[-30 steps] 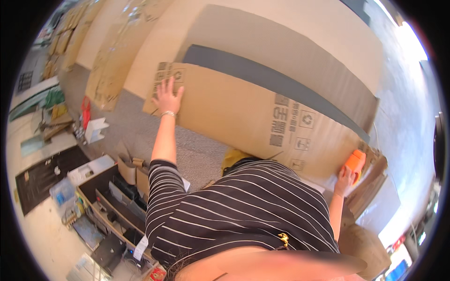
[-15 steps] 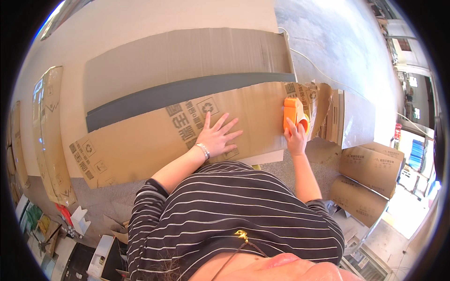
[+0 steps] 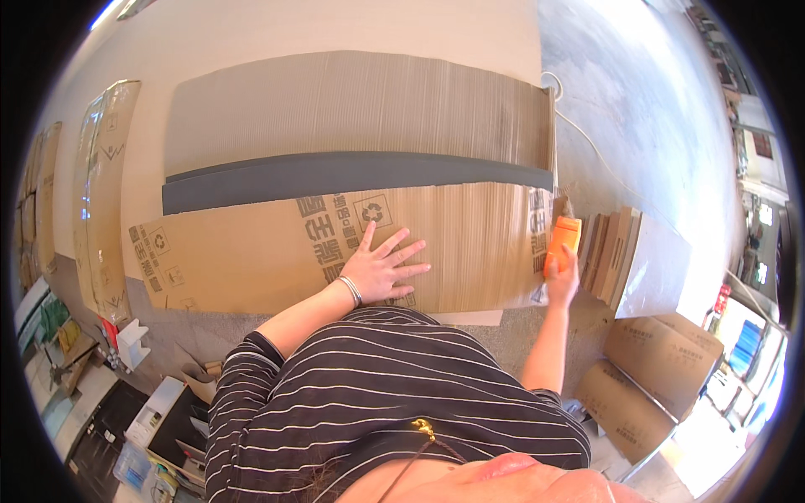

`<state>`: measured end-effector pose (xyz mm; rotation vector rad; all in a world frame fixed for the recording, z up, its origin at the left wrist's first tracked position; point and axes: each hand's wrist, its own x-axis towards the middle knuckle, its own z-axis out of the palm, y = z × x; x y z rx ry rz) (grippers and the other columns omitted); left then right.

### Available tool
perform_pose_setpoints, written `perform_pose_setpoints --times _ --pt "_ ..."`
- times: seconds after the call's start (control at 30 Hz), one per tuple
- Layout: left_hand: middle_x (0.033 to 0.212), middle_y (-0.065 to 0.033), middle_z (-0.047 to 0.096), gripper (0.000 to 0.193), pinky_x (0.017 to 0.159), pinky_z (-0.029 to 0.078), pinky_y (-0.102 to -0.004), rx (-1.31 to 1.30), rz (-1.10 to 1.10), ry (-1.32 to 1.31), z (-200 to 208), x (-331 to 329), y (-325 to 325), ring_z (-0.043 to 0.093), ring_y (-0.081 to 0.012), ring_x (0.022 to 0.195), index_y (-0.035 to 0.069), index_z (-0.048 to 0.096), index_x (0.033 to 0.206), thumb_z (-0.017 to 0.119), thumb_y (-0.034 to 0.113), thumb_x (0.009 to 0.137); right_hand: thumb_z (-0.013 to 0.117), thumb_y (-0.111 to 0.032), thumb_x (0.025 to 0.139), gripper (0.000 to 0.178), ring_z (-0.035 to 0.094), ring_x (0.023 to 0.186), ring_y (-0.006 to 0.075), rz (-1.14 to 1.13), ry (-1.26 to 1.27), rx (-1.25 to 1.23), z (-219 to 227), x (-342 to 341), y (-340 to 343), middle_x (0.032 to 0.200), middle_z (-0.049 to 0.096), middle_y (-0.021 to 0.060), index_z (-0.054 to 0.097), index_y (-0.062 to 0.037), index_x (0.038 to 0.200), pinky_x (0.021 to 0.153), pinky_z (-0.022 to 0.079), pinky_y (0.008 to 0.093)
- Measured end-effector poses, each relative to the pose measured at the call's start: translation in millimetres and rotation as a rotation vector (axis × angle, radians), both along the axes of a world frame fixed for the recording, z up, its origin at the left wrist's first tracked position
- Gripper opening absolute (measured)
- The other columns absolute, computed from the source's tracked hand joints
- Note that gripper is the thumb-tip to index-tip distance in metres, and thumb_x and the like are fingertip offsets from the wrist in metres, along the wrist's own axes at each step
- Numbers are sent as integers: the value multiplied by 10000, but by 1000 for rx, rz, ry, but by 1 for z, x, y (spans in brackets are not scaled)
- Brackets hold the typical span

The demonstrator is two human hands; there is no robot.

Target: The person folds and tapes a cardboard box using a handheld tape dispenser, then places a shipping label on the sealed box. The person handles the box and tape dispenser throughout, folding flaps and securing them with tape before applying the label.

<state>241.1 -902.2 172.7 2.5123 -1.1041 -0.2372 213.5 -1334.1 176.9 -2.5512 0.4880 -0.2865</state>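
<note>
The left grip [image 3: 386, 267] is released, fingers spread on the brown cardboard [image 3: 243, 260], which lies alongside a dark grey strip [image 3: 335, 173]. The right grip [image 3: 563, 278] grasps the orange tape dispenser [image 3: 564, 236] at the cardboard's right end.

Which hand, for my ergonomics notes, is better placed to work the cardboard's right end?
Probably the right hand: it holds the orange tool there; the left hand rests farther left on the cardboard.

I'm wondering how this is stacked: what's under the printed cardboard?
Beyond the printed cardboard shows a dark grey strip; a pale piece peeks past the cardboard's near edge. Whatever lies directly beneath is covered.
</note>
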Motion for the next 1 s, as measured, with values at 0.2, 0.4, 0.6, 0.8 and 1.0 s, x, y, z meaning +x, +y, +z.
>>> perform_pose_setpoints --times 0.2,0.4,0.6,0.8,1.0 --pt "1472 74 374 451 1069 78 -703 -88 28 18 -5 0 -1 227 -208 1412 398 561 1262 578 523 830 586 -136 840 360 607 1064 270 137 338 -104 66 128 -46 1158 632 135 589 -140 1200 902 472 373" --pt "1459 84 390 437 1069 121 -695 -157 58 32 -15 -2 -2 251 -187 1402 372 566 1255 576 509 840 548 -144 863 496 557 1088 307 656 -247 -273 48 358 94 1171 601 120 478 -244 1344 940 432 427" --pt "1513 89 293 563 1143 156 -567 42 63 -311 -30 -1 3 203 -175 1421 380 402 1379 501 349 826 504 -57 871 668 485 1177 278 801 66 -598 -48 520 248 1249 533 73 327 -377 1431 1034 358 403" --pt "1519 11 289 568 1152 150 -562 -450 92 196 -21 1 12 200 -214 1423 223 392 1404 475 334 854 550 -135 884 649 427 1249 276 581 2 -690 -95 541 292 1303 497 81 314 -370 1440 1074 311 408" --pt "1487 -27 339 500 1147 186 -546 -427 89 20 -35 -4 8 268 -225 1401 148 447 1368 456 273 884 558 -408 902 544 489 1170 297 988 -32 -298 -104 485 343 1227 546 156 472 -86 1333 997 374 414"
